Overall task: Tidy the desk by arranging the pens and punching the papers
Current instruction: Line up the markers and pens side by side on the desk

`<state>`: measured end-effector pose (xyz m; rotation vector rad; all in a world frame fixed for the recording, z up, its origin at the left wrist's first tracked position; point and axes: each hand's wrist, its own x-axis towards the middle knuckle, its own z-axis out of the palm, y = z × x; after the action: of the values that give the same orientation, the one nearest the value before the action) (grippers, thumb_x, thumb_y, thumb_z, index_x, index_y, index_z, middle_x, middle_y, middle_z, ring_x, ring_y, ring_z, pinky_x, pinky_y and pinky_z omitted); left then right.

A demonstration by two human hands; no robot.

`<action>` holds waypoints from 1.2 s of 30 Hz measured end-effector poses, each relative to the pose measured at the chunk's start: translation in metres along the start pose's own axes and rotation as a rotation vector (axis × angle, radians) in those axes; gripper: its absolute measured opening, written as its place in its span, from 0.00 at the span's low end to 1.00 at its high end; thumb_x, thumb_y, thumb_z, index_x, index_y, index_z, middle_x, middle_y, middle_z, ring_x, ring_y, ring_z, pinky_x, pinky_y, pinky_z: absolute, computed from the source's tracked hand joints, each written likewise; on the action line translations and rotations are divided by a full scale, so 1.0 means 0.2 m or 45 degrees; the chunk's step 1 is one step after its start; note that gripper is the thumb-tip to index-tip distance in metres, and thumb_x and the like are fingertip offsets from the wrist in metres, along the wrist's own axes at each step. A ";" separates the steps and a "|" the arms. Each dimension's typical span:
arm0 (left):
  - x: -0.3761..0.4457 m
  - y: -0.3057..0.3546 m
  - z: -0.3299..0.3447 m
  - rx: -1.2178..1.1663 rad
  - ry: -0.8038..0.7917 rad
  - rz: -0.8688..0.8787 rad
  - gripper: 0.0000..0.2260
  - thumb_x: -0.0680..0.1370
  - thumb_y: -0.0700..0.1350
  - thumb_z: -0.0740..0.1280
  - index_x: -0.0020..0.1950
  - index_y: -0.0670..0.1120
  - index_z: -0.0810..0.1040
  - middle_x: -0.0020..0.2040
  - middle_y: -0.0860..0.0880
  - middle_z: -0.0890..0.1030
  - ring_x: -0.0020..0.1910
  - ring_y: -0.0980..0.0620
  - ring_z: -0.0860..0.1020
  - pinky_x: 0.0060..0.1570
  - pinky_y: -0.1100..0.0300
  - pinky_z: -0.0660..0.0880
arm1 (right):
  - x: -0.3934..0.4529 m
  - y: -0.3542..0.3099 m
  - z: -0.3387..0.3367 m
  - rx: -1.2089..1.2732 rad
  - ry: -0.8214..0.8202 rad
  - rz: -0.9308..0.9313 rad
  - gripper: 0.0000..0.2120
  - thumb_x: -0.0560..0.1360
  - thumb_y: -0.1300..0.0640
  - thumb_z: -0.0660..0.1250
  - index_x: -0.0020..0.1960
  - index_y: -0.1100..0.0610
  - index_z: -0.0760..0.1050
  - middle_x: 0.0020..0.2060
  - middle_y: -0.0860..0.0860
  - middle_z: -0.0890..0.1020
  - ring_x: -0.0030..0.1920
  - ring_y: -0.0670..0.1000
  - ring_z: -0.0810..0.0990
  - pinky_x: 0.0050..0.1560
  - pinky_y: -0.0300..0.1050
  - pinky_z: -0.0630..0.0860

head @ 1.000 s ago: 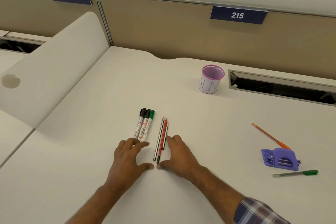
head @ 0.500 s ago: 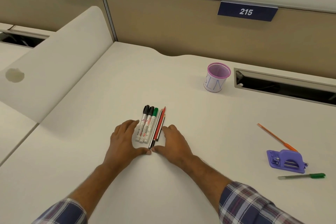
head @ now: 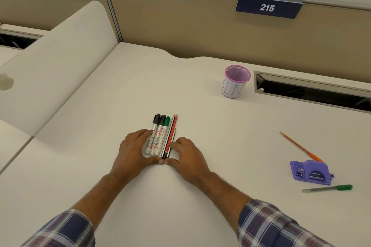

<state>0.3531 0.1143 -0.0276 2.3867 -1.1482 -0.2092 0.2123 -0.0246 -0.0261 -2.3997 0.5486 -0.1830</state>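
Three markers (head: 158, 136), two with black caps and one green, lie side by side mid-desk, with three pencils (head: 170, 136) pressed against their right side. My left hand (head: 133, 149) rests flat on the desk, its fingers against the left marker. My right hand (head: 185, 155) lies flat with its fingers against the outer pencil. The two thumbs meet under the bottom ends of the row. A purple hole punch (head: 310, 172) sits at the right, between an orange pen (head: 301, 147) and a green-capped pen (head: 328, 188). No paper is in view.
A pink mesh cup (head: 236, 82) with a white paper label stands at the back right. Behind it runs a dark cable slot (head: 313, 91). A beige partition (head: 200, 32) closes the back, and a curved white divider (head: 52, 78) rises on the left.
Both hands have slid inward, closing the gap between the pencils and the markers, so the two groups now form one tight row. The view has shifted slightly.
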 end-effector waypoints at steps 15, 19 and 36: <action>0.01 0.00 -0.02 -0.082 0.004 0.003 0.49 0.55 0.75 0.69 0.70 0.48 0.72 0.65 0.50 0.77 0.63 0.49 0.73 0.60 0.58 0.65 | 0.02 0.00 0.02 0.007 0.057 -0.030 0.21 0.73 0.48 0.69 0.63 0.55 0.75 0.54 0.51 0.78 0.55 0.51 0.74 0.56 0.49 0.75; 0.01 0.01 -0.02 -0.079 -0.002 -0.010 0.51 0.54 0.76 0.68 0.70 0.47 0.72 0.65 0.49 0.77 0.63 0.48 0.73 0.60 0.57 0.65 | 0.01 0.01 0.02 0.026 0.055 -0.026 0.23 0.73 0.47 0.69 0.65 0.54 0.74 0.55 0.51 0.78 0.57 0.51 0.73 0.58 0.48 0.74; -0.10 0.38 0.13 0.117 0.111 0.291 0.22 0.71 0.56 0.75 0.63 0.50 0.78 0.64 0.51 0.76 0.67 0.47 0.71 0.64 0.48 0.70 | -0.32 0.26 -0.23 0.197 0.397 0.216 0.14 0.74 0.53 0.70 0.59 0.52 0.77 0.47 0.42 0.76 0.46 0.43 0.72 0.52 0.36 0.72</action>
<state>0.2786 0.0808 -0.0148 2.2924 -1.4027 0.0241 0.1247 -0.0592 -0.0225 -2.1737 0.8446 -0.5114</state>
